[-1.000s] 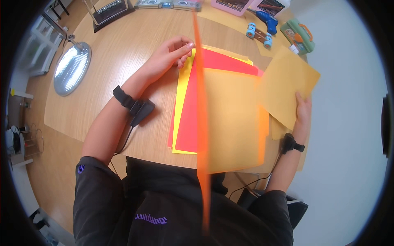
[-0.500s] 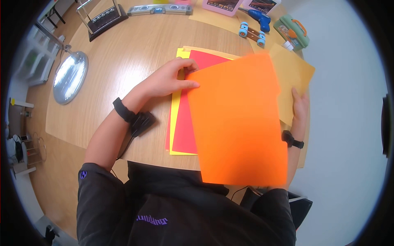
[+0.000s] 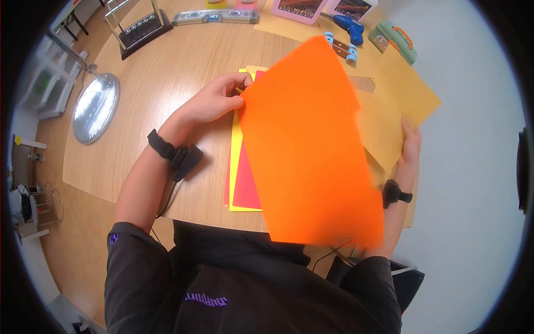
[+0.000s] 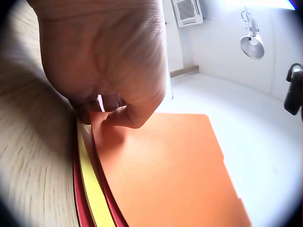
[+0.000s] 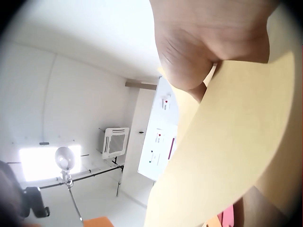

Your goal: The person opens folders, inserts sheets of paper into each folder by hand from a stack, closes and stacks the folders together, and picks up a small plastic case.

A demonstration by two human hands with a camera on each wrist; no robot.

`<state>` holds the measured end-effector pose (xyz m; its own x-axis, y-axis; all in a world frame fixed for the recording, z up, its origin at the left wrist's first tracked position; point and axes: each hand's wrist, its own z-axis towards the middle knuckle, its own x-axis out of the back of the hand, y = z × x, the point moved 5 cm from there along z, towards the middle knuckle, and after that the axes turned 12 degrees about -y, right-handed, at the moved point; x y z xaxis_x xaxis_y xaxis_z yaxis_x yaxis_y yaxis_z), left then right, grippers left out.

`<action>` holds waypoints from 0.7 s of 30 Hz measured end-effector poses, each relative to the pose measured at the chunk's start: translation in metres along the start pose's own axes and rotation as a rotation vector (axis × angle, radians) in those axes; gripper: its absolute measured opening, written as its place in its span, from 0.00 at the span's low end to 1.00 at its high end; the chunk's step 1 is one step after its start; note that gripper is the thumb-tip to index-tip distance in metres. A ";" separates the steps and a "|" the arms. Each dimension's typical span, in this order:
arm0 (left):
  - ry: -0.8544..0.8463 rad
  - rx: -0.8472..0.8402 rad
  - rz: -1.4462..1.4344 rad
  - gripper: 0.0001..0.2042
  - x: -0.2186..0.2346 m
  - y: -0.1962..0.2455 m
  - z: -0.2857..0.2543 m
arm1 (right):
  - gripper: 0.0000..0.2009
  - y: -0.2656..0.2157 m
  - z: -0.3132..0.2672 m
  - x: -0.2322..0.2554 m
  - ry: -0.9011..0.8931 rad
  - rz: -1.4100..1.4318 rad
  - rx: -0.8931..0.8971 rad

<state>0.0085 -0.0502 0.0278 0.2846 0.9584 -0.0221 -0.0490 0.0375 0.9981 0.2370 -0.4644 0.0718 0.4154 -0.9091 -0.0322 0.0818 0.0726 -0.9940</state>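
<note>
My left hand [image 3: 214, 100] pinches an orange file folder [image 3: 306, 150] at its upper left edge, thumb on top in the left wrist view. The orange folder is tilted over a stack on the table, its right edge stepped with tabs. Beneath it show a yellow folder [image 3: 236, 167] and a red folder [image 3: 246, 183]. On the right, my right hand [image 3: 410, 146] grips a tan folder [image 3: 409, 92] by its lower right edge, thumb across the near face. In the right wrist view the tan folder [image 5: 227, 132] bends away from the palm, which hides most of the fingers.
Along the back of the wooden table [image 3: 183, 61] stand a Newton's cradle [image 3: 143, 33], a spirit level [image 3: 215, 16], a blue toy drill [image 3: 349, 28], a wheeled toy [image 3: 340, 49] and a green case [image 3: 394, 40]. A round mirror [image 3: 95, 108] is at the left.
The orange folder, edge-on at first, has turned its broad face to the head view over the stack. My left hand now pinches its edge; the tan folder has shifted slightly in my right hand.
</note>
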 end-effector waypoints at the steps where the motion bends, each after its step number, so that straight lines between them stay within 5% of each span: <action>1: 0.002 0.009 -0.035 0.08 -0.002 0.002 0.000 | 0.22 -0.004 -0.003 -0.008 -0.057 -0.041 -0.009; 5: 0.076 -0.051 -0.105 0.05 0.002 -0.006 -0.001 | 0.20 -0.017 -0.017 -0.047 -0.203 -0.201 -0.014; 8: -0.132 -0.339 -0.224 0.13 0.015 -0.015 0.013 | 0.19 -0.008 -0.027 -0.072 -0.336 -0.347 -0.053; 15: -0.057 -0.208 -0.290 0.14 0.040 -0.054 0.003 | 0.18 0.002 -0.065 -0.134 -0.502 -0.562 -0.040; 17: -0.045 -0.185 -0.320 0.13 0.038 -0.052 0.001 | 0.17 0.010 -0.073 -0.139 -0.603 -0.542 -0.279; 21: -0.034 -0.144 -0.370 0.13 0.035 -0.044 -0.002 | 0.16 0.014 -0.074 -0.141 -0.648 -0.548 -0.242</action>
<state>0.0184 -0.0176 -0.0175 0.3399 0.8628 -0.3741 -0.0699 0.4199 0.9049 0.1127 -0.3657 0.0547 0.8123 -0.3735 0.4480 0.2567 -0.4608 -0.8495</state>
